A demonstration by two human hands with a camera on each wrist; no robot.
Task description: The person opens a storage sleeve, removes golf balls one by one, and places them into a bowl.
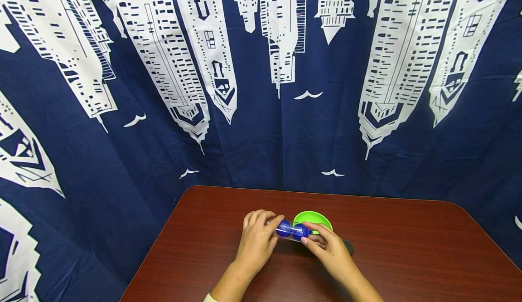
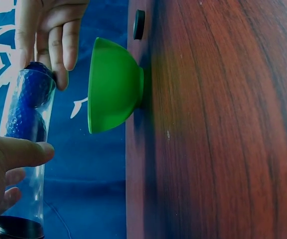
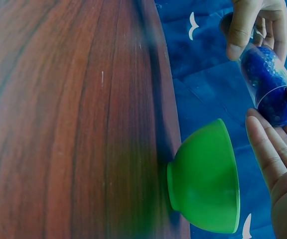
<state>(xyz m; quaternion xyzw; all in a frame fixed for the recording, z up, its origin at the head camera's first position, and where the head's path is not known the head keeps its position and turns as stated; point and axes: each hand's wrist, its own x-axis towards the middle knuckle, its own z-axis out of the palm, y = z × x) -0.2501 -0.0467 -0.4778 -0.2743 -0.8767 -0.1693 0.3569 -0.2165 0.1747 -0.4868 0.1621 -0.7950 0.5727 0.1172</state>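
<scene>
Both hands hold one clear tube (image 1: 290, 230) level above the table (image 1: 408, 247), just in front of a green bowl (image 1: 313, 219). Left hand (image 1: 256, 241) wraps the capped end: the left wrist view shows its thumb (image 2: 26, 152) laid across the tube's side and a dark cap (image 2: 19, 226) at the bottom of that end. Right hand (image 1: 328, 245) pinches the other end, fingers curled round the rim, with the palm cupped beneath, as the right wrist view shows.

Two blue balls (image 1: 292, 229) sit inside, side by side, crowded toward the right hand's end. Held flat like this, they cannot roll out by themselves, and the fingers at the mouth look placed to guard or work that opening; whether it is stopped or free cannot be told.

Standing upright on its foot near the table's far edge, the bowl has its mouth turned up, right beside the tube's open end, so it seems set there as a catcher. A small dark disc (image 1: 348, 246) lies flat on the table just right of the right hand, apart from the tube. Behind hangs a navy curtain (image 1: 261, 89) printed with white towers.
</scene>
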